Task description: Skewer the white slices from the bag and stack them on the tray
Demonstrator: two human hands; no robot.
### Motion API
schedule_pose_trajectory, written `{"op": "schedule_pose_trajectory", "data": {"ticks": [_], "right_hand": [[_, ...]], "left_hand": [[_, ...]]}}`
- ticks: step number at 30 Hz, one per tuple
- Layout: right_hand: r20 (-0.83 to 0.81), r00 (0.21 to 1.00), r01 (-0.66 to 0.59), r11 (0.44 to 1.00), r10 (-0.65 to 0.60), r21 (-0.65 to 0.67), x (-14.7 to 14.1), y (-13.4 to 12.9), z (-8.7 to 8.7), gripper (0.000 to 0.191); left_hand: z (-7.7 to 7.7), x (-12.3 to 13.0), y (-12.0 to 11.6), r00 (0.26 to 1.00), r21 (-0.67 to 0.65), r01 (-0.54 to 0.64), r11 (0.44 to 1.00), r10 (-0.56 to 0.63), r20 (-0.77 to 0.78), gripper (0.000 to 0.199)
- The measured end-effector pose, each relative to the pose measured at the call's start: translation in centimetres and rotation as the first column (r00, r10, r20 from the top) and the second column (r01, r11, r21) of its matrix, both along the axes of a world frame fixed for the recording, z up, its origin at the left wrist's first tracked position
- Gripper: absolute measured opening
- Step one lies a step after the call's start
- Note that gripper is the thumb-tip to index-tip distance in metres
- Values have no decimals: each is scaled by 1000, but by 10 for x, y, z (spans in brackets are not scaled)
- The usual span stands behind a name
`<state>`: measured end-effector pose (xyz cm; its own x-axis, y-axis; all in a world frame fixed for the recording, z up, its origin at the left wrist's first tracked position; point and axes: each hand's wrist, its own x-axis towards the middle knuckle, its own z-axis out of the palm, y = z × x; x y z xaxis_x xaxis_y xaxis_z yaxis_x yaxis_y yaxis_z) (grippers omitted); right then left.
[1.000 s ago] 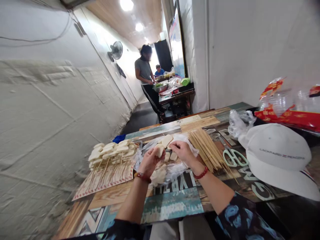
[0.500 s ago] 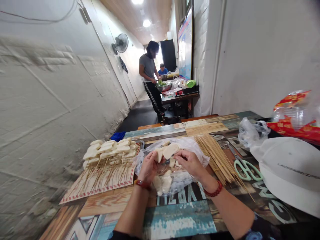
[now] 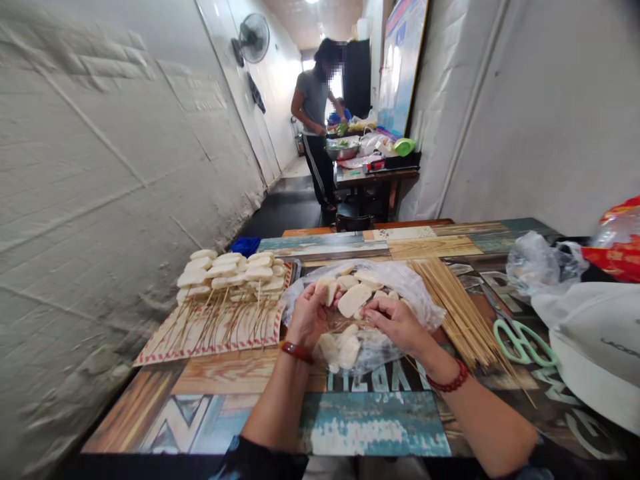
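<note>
My left hand (image 3: 311,317) pinches a pale oval slice (image 3: 328,291) above a clear plastic bag (image 3: 425,300) spread on the table. Beside it, my right hand (image 3: 395,323) has its thumb and fingers together at the lower right edge of another pale slice (image 3: 355,301); a thin stick shows below this hand. More loose slices (image 3: 343,350) lie on the bag. At the left, skewered slices (image 3: 227,270) are piled on a red-edged paper (image 3: 210,327), sticks toward me. A bundle of bamboo sticks (image 3: 457,317) lies right of the bag.
Green-handled scissors (image 3: 523,341), a white cap (image 3: 595,347) and a crumpled plastic bag (image 3: 543,263) are at the right. A blue cloth (image 3: 245,246) lies at the far left table edge. Beyond, a person (image 3: 315,120) stands by another table (image 3: 380,175) with a metal bowl (image 3: 343,150).
The view has shifted, so the table items appear further right. The slice near my right hand is lower, more slices show behind it, and the standing person has raised a hand with greens.
</note>
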<state>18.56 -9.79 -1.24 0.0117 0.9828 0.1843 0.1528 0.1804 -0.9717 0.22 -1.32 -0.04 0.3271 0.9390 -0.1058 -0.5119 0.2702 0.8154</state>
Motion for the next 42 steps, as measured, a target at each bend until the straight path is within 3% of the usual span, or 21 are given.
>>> {"op": "schedule_pose_trajectory", "data": {"ticks": [4,7,19,28,42], "right_hand": [[14,1000,-22,999,23,-28,3,-6,1,23],[48,998,-34,997,37,-75,3,-10,1,24],[116,992,-38,988,56,-151,-5,-22,8,28],[128,990,-43,992,58,-122,-2,-20,7,27],[155,986,-42,992,60,-117,-2,-17,5,27]], "left_hand": [[8,-1,-6,999,54,46,998,-47,27,37],[11,-1,-7,999,4,40,999,-41,25,34],[10,4,-7,998,-24,-23,999,24,55,32],[4,8,-4,1000,41,-29,999,29,8,39],[4,6,-4,1000,31,-27,999,27,8,39]]}}
